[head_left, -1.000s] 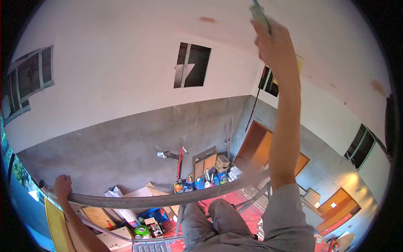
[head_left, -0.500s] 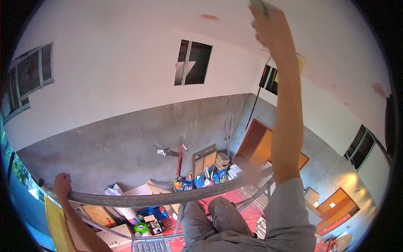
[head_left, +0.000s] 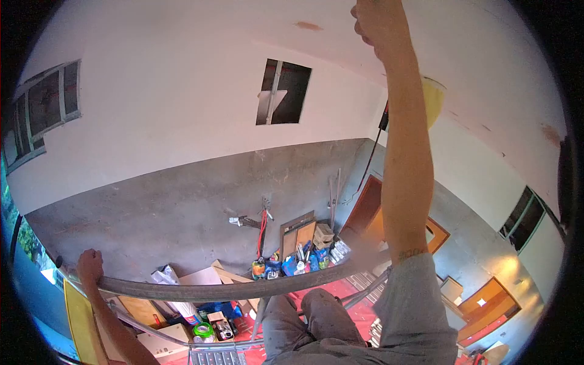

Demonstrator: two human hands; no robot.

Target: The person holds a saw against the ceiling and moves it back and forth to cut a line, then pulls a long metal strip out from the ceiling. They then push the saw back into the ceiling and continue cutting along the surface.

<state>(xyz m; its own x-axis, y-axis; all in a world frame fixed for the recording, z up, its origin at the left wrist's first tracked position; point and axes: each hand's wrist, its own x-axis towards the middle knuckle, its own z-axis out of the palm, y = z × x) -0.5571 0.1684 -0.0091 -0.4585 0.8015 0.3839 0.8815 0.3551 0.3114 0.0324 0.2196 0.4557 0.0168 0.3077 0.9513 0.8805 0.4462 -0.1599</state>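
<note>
My right hand [head_left: 378, 25] is raised to the pale ceiling [head_left: 450, 42] and partly cut off by the top edge of the view. Its fingers are curled, and what they hold is out of sight; a small grey-green piece showed in it a moment earlier. Low on the left, my left hand [head_left: 90, 266] is closed around the dark curved metal rail [head_left: 225, 292], which crosses in front of my knees. A reddish-brown patch [head_left: 308, 26] marks the ceiling left of my right hand.
I am high above a red floor [head_left: 246, 328]. Below the rail stand boxes, boards [head_left: 298, 234], a green roll [head_left: 204, 331] and tools along the grey wall [head_left: 152, 213]. A metal step [head_left: 216, 358] lies under me. A yellow round thing [head_left: 433, 100] shows behind my right forearm.
My right hand has moved slightly left and farther up out of view, so the grey-green piece no longer shows. The left hand stays on the rail.
</note>
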